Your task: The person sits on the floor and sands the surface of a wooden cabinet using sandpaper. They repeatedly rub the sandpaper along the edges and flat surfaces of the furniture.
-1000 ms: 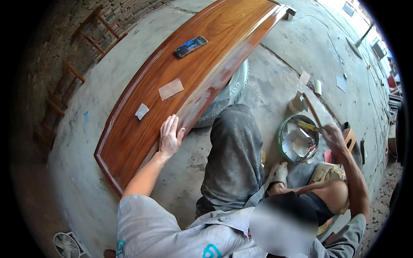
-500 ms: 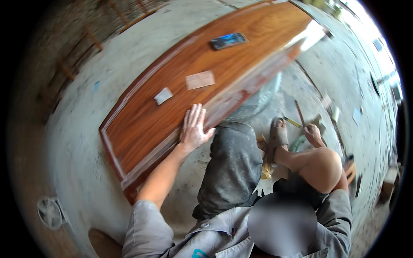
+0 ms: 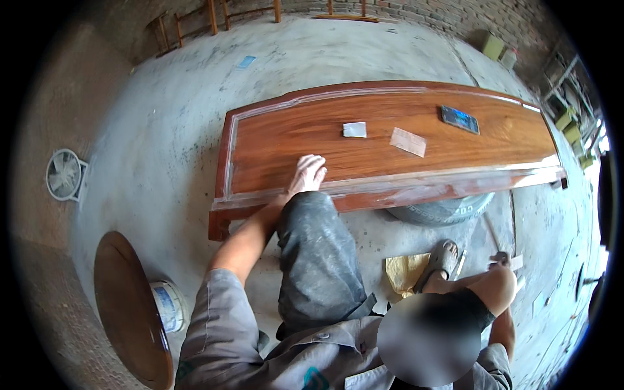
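The wooden panel (image 3: 390,159) lies face up ahead of the person, its underside on a tyre (image 3: 442,211) that shows past the near edge, right of centre. It is reddish brown, with pale smeared bands along its borders and near side. The left hand (image 3: 307,174) lies on the panel by the near edge, left of centre; its grip is released, the fingers together and slightly bent, with nothing between them. The left knee (image 3: 311,218) comes up just below that hand.

Farther right on the panel lie a small white piece (image 3: 355,130), a pinkish sheet (image 3: 408,142) and a phone (image 3: 459,119) with its screen lit.

The right hand (image 3: 500,259) is low beyond the bare right knee (image 3: 495,290), well apart from the left one. It is small and blurred there, beside a pale strip (image 3: 516,262) and a thin stick (image 3: 490,229), so I cannot tell whether its grip is clenched or grasping either. A sandal (image 3: 443,259) and a crumpled golden sheet (image 3: 404,272) are side by side on the concrete floor (image 3: 162,140).
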`<state>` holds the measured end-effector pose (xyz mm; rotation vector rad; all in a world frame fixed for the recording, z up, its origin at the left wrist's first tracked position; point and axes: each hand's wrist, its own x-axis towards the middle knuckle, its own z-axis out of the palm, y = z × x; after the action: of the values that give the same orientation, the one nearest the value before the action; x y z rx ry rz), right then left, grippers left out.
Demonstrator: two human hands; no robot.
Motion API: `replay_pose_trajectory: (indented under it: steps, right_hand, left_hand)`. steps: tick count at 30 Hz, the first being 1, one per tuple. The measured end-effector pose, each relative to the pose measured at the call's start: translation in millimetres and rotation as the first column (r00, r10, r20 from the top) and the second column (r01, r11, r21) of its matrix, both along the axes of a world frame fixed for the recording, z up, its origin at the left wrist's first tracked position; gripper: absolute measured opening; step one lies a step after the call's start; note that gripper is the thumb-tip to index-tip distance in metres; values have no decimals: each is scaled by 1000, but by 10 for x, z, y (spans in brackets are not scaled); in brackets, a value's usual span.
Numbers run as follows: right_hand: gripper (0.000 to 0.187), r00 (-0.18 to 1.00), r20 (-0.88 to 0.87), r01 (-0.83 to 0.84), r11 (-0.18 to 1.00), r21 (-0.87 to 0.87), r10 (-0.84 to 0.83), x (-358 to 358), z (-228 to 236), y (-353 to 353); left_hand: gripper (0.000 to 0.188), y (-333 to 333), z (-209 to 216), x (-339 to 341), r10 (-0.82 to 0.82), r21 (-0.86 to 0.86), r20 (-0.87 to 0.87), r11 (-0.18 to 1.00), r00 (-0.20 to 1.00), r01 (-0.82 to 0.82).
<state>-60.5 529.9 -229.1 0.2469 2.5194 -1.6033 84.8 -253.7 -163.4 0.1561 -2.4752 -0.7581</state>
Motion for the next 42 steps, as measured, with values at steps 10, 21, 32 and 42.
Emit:
replay_pose_trajectory:
  steps: [10, 21, 32, 42]
  right_hand:
    - [34, 617, -257, -680, 668, 302, 744, -1178, 3018, -4542]
    - [36, 293, -226, -877, 355, 324, 929, -1451, 2450, -7422]
    - [34, 185, -261, -823, 294, 486, 947, -1449, 2102, -8110]
    - [27, -254, 16, -569, -163, 806, 967, -1606, 1638, -8832]
  left_hand:
    - [49, -1090, -260, -162, 259, -315, 55, 921, 964, -229]
    - [31, -2114, -260, -1055, 373, -312, -181, 856, 910, -413]
    - [47, -2852, -277, -77, 726, -510, -66, 565, 685, -648]
    - [87, -3003, -27, 331, 704, -101, 605, 532, 373, -841]
